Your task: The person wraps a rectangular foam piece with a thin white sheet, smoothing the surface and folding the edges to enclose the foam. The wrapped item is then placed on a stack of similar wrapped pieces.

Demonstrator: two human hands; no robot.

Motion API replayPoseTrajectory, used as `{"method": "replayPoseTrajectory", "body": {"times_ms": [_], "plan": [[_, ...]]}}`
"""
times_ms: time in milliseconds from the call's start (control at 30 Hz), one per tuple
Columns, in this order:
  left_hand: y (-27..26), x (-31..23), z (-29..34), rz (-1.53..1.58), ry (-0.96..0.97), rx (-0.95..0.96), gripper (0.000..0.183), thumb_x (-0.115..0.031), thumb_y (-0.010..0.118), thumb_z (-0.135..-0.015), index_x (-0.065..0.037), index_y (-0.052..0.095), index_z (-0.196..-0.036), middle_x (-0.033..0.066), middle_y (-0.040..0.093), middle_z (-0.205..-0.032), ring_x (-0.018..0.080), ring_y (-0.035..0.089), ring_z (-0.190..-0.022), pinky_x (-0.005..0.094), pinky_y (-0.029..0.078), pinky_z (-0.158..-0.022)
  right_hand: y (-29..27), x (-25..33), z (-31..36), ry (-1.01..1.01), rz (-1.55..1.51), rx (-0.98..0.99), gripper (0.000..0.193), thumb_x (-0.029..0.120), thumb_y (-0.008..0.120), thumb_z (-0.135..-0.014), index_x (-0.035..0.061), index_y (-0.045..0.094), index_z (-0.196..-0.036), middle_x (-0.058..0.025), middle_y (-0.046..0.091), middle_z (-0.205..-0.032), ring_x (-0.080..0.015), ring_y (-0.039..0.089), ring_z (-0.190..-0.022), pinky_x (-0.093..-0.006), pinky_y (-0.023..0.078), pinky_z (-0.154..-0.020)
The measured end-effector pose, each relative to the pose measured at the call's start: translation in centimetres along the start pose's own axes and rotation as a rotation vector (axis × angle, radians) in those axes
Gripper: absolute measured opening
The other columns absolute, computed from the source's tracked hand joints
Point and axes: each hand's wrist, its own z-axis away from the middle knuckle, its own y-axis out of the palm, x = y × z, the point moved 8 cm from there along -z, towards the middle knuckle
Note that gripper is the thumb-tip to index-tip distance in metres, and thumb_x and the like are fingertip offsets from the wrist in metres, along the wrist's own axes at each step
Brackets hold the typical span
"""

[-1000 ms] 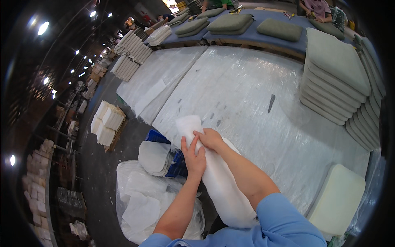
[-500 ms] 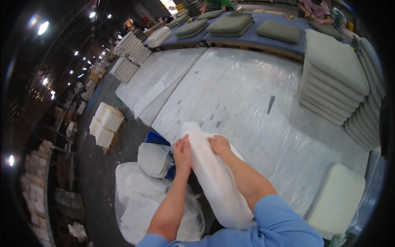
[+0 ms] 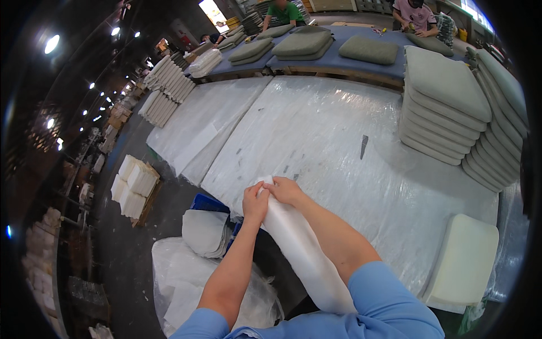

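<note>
Currently | left hand (image 3: 256, 202) + right hand (image 3: 285, 191): fingers pinching far end of long, white, soft fabric bundle (image 3: 307, 254) | bundle: 5 o'clock, running toward body | cream rectangular foam-like pad (image 3: 464, 260): 4 o'clock

Left grip (image 3: 256, 205) and right grip (image 3: 287, 191) hold a white bundle (image 3: 302, 248) at its far end.

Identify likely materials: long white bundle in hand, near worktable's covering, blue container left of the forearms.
White bundle: probably soft textile or padding, matte; smooth, rounded folds.
Table covering: likely clear plastic film, glossy; wrinkles and streaky glare.
Blue container: possibly plastic, from its even colour; mostly hidden, finish unclear.
</note>
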Motion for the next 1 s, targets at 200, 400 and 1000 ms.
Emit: {"method": "replayPoseTrajectory", "body": {"times_ms": [200,400,1000], "plan": [[-1.3,5.0,-0.8,0.112,0.003,-0.071,0.045,-0.017,0.060,-0.088,-0.001,0.070,-0.129,0.0214,0.059,-0.144,0.0334,0.056,-0.135,0.0382,0.042,-0.113,3.1,-0.9,1.5,0.046,0.087,-0.011,0.046,0.044,0.057,-0.099,0.0052,0.070,-0.120,-0.0209,0.070,-0.124,-0.0407,0.064,-0.119,-0.0478,0.049,-0.101],[0.3,3.6,-0.5,0.172,-0.055,-0.052,0.041,-0.017,0.058,-0.088,0.000,0.073,-0.122,0.0203,0.067,-0.135,0.0322,0.061,-0.129,0.0366,0.043,-0.112,0.2,-10.2,4.1,0.296,0.172,-0.118,0.041,0.041,0.059,-0.099,0.0058,0.071,-0.116,-0.0205,0.070,-0.123,-0.0400,0.064,-0.117,-0.0489,0.051,-0.100],[0.2,1.7,-0.5,0.102,-0.116,-0.080,0.039,-0.019,0.058,-0.089,-0.002,0.075,-0.120,0.0178,0.076,-0.114,0.0250,0.071,-0.105,0.0330,0.051,-0.096,-2.7,-15.9,10.0,0.316,-0.003,-0.171,0.044,0.046,0.058,-0.097,0.0053,0.074,-0.102,-0.0195,0.074,-0.107,-0.0373,0.069,-0.105,-0.0470,0.053,-0.093]]}}
